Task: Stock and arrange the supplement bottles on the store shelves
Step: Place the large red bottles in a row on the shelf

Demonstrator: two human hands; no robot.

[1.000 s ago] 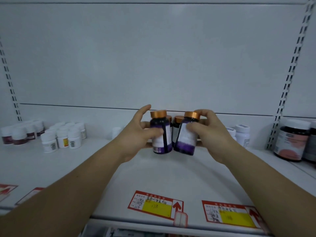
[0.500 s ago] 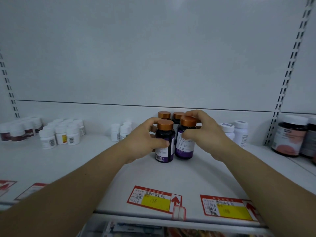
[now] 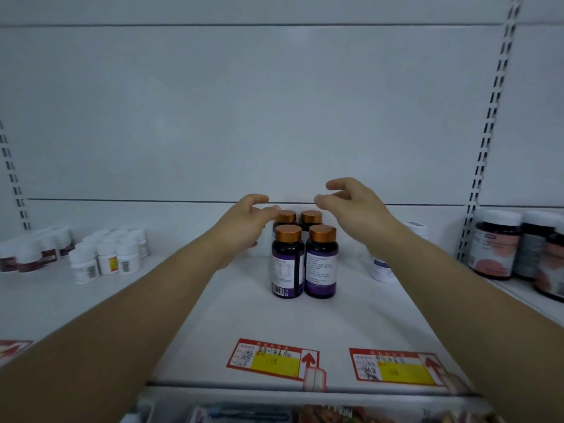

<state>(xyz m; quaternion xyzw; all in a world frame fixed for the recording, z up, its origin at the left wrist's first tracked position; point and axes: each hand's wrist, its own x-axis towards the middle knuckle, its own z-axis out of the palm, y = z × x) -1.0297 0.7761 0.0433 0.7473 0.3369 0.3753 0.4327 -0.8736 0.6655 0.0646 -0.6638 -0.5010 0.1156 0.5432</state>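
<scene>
Several dark purple supplement bottles with copper caps stand upright in a tight block on the white shelf (image 3: pixel 238 319). The front left bottle (image 3: pixel 287 264) shows a barcode label, and the front right bottle (image 3: pixel 321 264) stands touching it. Two more copper-capped bottles (image 3: pixel 311 217) stand behind them. My left hand (image 3: pixel 244 224) hovers just left of the block with relaxed fingers, holding nothing. Raised above and to the right of the bottles, my right hand (image 3: pixel 354 206) also holds nothing, its fingers loosely spread.
Small white bottles (image 3: pixel 106 257) cluster at the left, with dark-labelled ones (image 3: pixel 27 254) beyond. A white bottle (image 3: pixel 381 270) stands partly behind my right forearm. Large dark jars (image 3: pixel 496 244) fill the right bay past the slotted upright (image 3: pixel 479 166). Red-and-yellow price tags (image 3: pixel 271 358) line the shelf edge.
Both hands set the two front bottles down against the back pair, then let go and lifted away. The bottles now stand free on the shelf.
</scene>
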